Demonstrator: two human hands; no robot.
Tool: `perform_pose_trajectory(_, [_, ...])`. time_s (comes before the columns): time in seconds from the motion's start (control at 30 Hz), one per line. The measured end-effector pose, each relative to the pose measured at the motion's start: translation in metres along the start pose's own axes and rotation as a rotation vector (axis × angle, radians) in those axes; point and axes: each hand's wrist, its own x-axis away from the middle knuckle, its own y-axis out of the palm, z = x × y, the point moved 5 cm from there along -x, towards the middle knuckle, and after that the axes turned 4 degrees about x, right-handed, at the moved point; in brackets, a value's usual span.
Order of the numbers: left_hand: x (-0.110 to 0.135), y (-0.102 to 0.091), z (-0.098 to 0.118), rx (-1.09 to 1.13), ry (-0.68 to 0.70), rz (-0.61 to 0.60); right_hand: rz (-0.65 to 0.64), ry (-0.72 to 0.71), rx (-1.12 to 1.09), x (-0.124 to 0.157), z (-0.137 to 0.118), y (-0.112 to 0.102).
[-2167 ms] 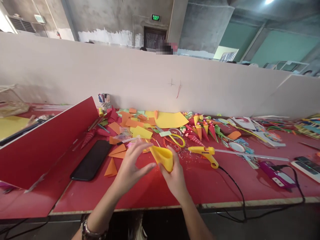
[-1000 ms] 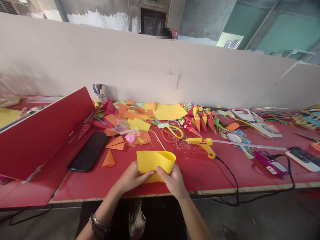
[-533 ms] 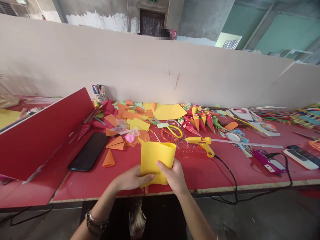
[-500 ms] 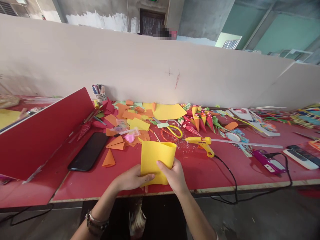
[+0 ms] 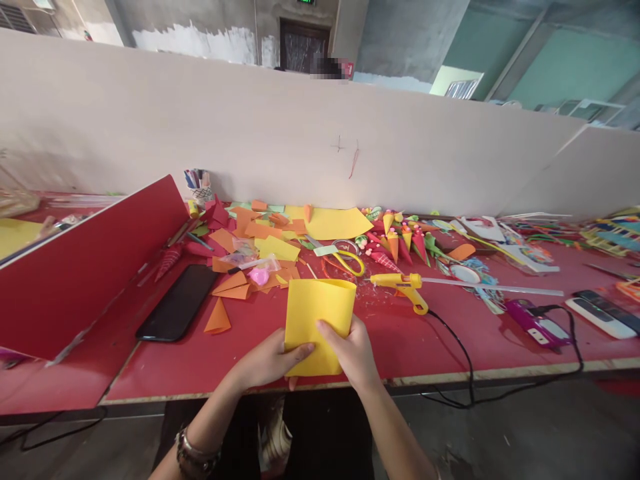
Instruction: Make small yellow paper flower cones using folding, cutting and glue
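A folded yellow sheet (image 5: pixel 316 303), paper or thin foam, is held between both hands above the table's front edge. Its right side bends round in a loose fold that shows at the top. My left hand (image 5: pixel 273 358) grips the lower left part, thumb across the front and fingers mostly behind. On the lower right, my right hand (image 5: pixel 354 350) pinches the sheet with its thumb on the front face; its other fingers are largely hidden. Beyond the sheet lie yellow-handled scissors (image 5: pixel 356 265), and to the right a yellow glue gun (image 5: pixel 400 283) with a long clear glue stick.
A black phone (image 5: pixel 176 303) and an orange paper cone (image 5: pixel 217 318) lie left, near a standing red board (image 5: pixel 100 267). Orange scraps (image 5: pixel 233 287) and small decorated cones (image 5: pixel 400 243) cover the back. A purple power strip (image 5: pixel 537 325) with a black cord sits right.
Both hands have shifted slightly right with the yellow sheet, which now faces me a little more squarely. The things on the table have stayed put.
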Motion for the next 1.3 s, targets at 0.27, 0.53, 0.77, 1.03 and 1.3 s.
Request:
perform_pose_trajectory(0.27, [0.005,0.0,0.0,0.069,-0.057,0.035,-0.1,-0.009,-0.152,0.0,-0.002,-0.011])
perform_pose_trajectory(0.53, [0.004,0.003,-0.005,0.126,-0.082,0.031,-0.032,-0.019,-0.028,0.002,-0.004,-0.016])
perform_pose_trajectory(0.77, [0.007,0.001,-0.004,0.154,-0.068,0.03,-0.06,-0.048,0.003,0.002,-0.006,-0.014])
perform_pose_trajectory(1.03, [0.006,0.005,-0.003,0.176,-0.055,0.015,0.013,-0.051,0.061,0.001,-0.004,-0.016])
perform_pose_trajectory(1.3, [0.002,0.004,-0.008,0.191,-0.061,0.12,0.059,-0.052,0.126,0.002,-0.002,-0.019])
